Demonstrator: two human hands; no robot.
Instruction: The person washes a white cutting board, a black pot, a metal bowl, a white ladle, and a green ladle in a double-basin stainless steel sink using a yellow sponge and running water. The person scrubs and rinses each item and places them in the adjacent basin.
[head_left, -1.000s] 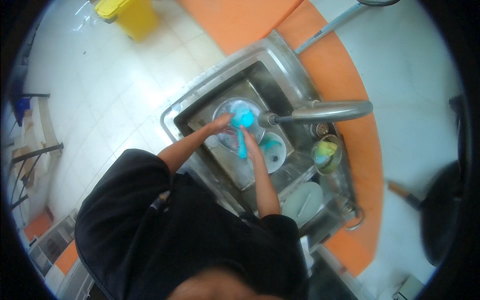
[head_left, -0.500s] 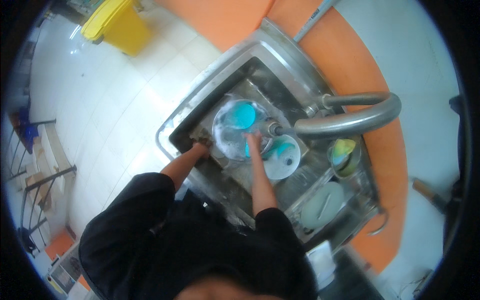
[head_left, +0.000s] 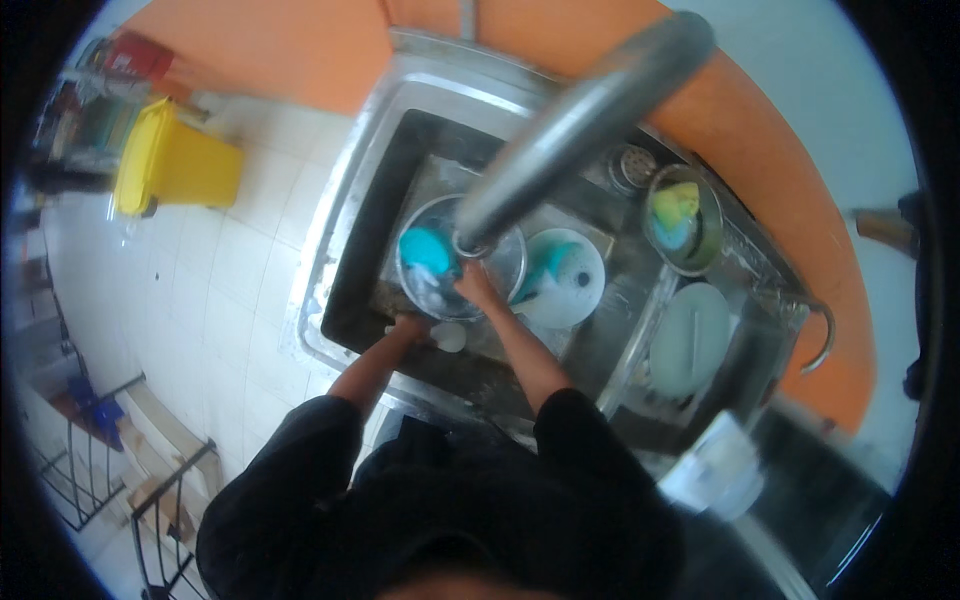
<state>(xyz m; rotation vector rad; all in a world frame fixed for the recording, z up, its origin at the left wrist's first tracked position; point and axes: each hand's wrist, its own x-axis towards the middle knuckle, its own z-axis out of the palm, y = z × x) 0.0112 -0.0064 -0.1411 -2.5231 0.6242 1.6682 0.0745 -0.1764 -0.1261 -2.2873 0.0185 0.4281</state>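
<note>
A round metal basin (head_left: 512, 232) with sudsy water stands in the steel sink (head_left: 352, 292). Inside it, at the left, floats or rests a teal cup-like piece (head_left: 426, 250). My right hand (head_left: 474, 284) reaches over the basin's near side, under the faucet's end; its fingertips are hidden. Just outside the near left rim is my left hand (head_left: 408, 329), low in the sink, beside a small white rounded piece (head_left: 449, 337). Its fingers are too blurred to show a grip. Right of the basin lies a white round bowl or lid (head_left: 580, 300) with teal pieces on it.
A thick metal faucet (head_left: 590, 125) arches over the basin. On the right, a pot (head_left: 703, 258) holds a yellow-green sponge (head_left: 677, 204). Nearer lies a pale green oval lid (head_left: 690, 340). A drain strainer (head_left: 632, 167) sits behind. A yellow bin (head_left: 185, 160) stands on the floor.
The view has turned and shifted. The teal piece has gone from the basin's far side to its left. My left hand has moved toward the basin's near side; my right stays at the basin.
</note>
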